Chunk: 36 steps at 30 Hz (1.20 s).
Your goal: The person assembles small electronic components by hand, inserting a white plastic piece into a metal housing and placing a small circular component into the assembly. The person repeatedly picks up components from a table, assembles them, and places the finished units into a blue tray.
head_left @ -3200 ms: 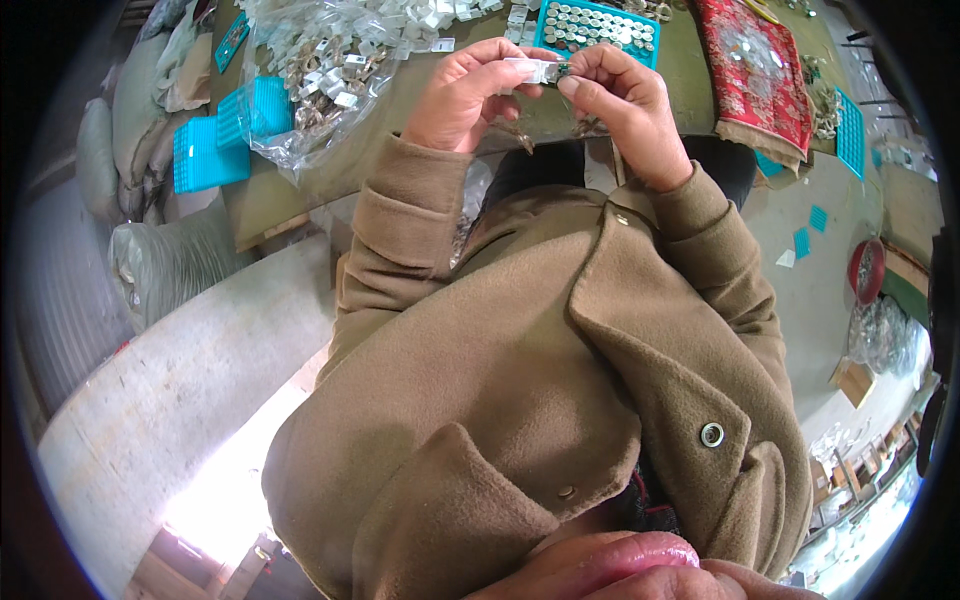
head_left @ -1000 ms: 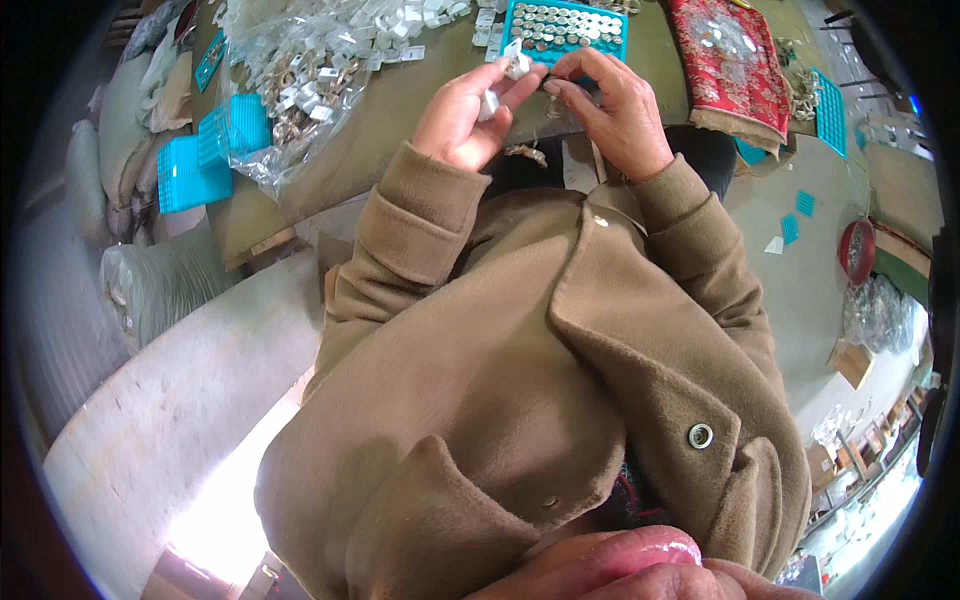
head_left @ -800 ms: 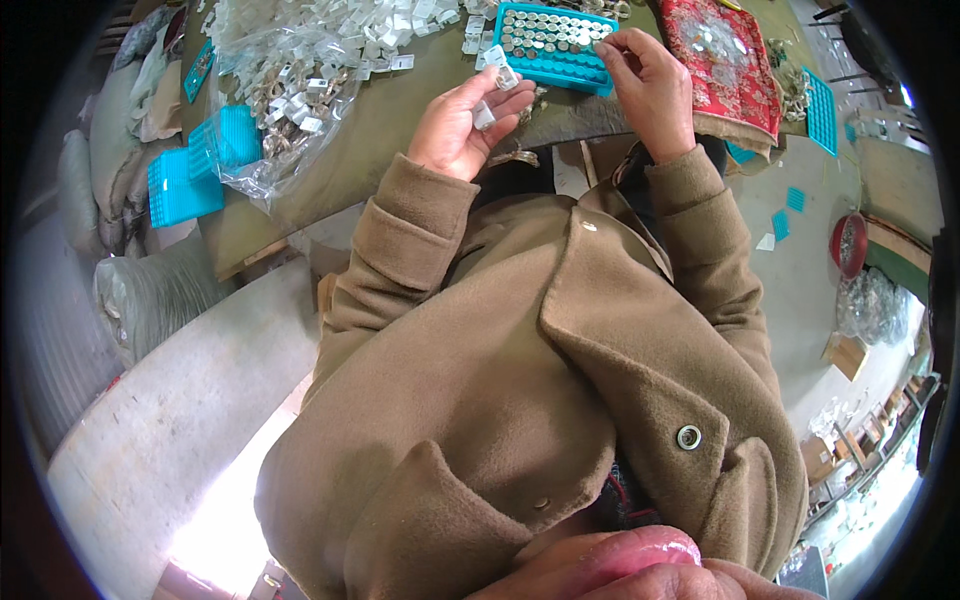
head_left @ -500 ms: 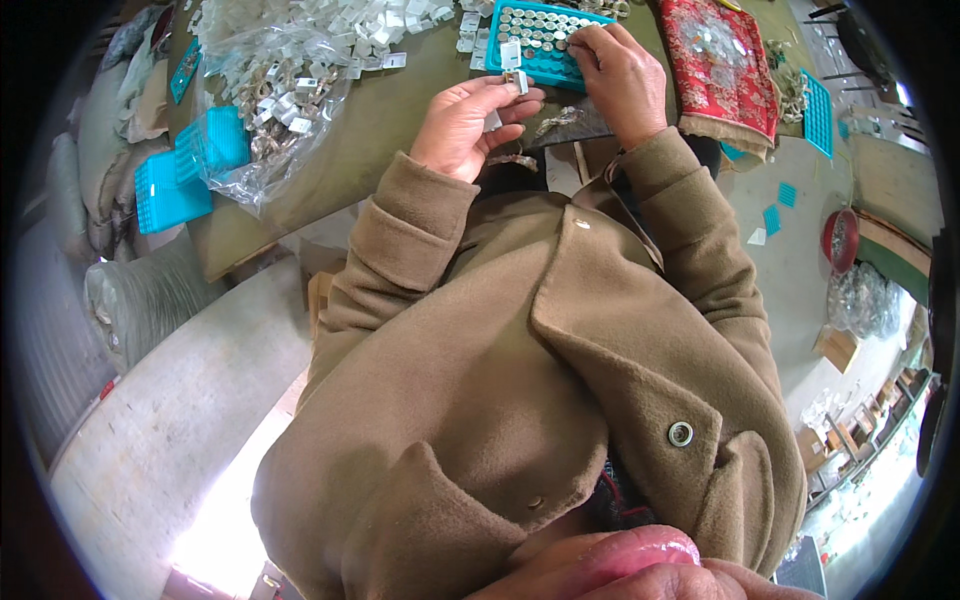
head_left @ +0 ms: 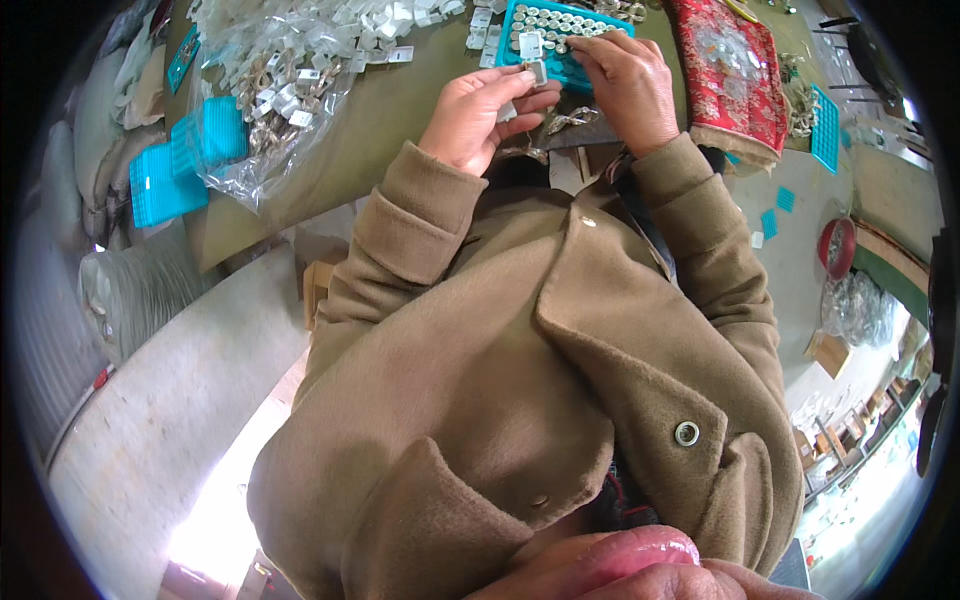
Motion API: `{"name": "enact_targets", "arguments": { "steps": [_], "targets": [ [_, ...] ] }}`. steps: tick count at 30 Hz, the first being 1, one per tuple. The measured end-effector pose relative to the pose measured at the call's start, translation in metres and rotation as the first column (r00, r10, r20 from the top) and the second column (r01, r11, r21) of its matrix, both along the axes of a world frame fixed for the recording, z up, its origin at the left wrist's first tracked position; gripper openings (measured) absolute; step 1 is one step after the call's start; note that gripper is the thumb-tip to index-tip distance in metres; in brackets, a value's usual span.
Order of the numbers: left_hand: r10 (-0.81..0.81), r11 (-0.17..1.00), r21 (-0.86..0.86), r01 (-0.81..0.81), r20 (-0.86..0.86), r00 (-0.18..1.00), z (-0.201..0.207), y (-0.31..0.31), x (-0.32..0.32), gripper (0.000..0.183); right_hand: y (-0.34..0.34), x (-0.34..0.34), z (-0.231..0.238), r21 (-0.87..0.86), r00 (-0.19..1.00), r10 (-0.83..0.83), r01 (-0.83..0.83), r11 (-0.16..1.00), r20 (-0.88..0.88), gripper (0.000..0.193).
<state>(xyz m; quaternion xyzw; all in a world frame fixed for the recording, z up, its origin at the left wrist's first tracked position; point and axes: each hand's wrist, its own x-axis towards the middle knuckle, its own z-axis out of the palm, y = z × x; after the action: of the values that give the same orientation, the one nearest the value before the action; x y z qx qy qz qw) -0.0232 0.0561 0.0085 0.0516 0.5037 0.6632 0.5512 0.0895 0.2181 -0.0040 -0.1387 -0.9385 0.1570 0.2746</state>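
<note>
My left hand (head_left: 478,118) holds a small white hinged box (head_left: 535,70) between thumb and fingers, its lid standing up. Another small white piece (head_left: 507,111) rests against the fingers of that hand. Just beyond is a teal compartment tray (head_left: 568,76) with rows of round silvery discs (head_left: 560,22). Over the tray's near right part, my right hand (head_left: 632,92) has its thumb and forefinger pinched near the discs. Whatever lies between those fingertips is too small to make out. A shiny crumpled strip (head_left: 572,120) lies at the table edge between my hands.
A large heap of white boxes (head_left: 370,22) and a clear plastic bag (head_left: 262,150) cover the table's left. Stacked teal trays (head_left: 165,187) sit at its left edge. On the right lies a red patterned cloth (head_left: 735,90) with small clear pieces on it.
My right hand's pinched fingertips have come closer to the box in my left hand, moving left over the tray. The whole view has shifted slightly. My left hand keeps its hold.
</note>
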Motion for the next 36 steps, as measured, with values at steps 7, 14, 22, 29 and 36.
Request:
{"name": "enact_targets", "arguments": {
  "steps": [7, 14, 22, 29, 36],
  "targets": [
    [-0.002, 1.0, -0.004, 0.001, -0.071, 0.998, 0.001, -0.001, 0.0, 0.023, 0.004, -0.002, 0.011, 0.018, 0.997, 0.044, -0.045, 0.999, 0.062, 0.012],
    [-0.011, 1.0, 0.015, 0.013, -0.081, 0.997, 0.003, -0.001, 0.003, 0.028, -0.021, 0.005, 0.028, -0.319, 0.99, 0.117, -0.134, 0.938, -0.074, 0.016],
    [-0.043, 0.999, -0.02, 0.041, -0.165, 0.985, -0.001, -0.01, 0.008, 0.031, -0.033, 0.011, 0.012, -0.308, 0.987, 0.135, -0.155, 0.939, -0.086, 0.013],
    [0.044, 0.997, -0.058, -0.046, -0.036, 0.998, -0.01, -0.011, 0.012, 0.023, -0.037, 0.013, 0.007, -0.399, 0.978, 0.147, -0.196, 0.896, -0.149, 0.012],
    [0.103, 0.987, -0.11, -0.121, -0.151, 0.983, -0.005, -0.011, 0.002, 0.018, -0.018, -0.012, 0.006, -0.228, 0.984, 0.041, -0.081, 0.97, -0.174, 0.012]
  ]
}}
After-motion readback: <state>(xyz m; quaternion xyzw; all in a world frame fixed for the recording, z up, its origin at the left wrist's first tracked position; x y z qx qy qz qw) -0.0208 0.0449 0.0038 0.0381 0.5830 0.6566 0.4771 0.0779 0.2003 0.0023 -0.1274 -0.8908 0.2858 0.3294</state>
